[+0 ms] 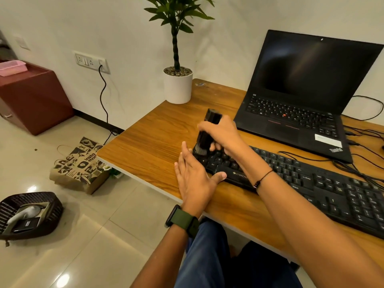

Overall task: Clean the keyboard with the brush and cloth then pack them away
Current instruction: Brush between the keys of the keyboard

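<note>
A black keyboard lies slanted across the wooden desk. My right hand grips a black brush, held upright, its grey bristles down on the keys at the keyboard's left end. Beside that end my left hand lies flat with straight fingers, its thumb on the keyboard's front edge. On the floor at the left, a dark woven basket contains a white cloth and a small dark case.
An open black laptop stands behind the keyboard, with cables trailing at the right. A potted plant sits at the desk's far corner. A printed paper bag and a maroon cabinet are on the floor to the left.
</note>
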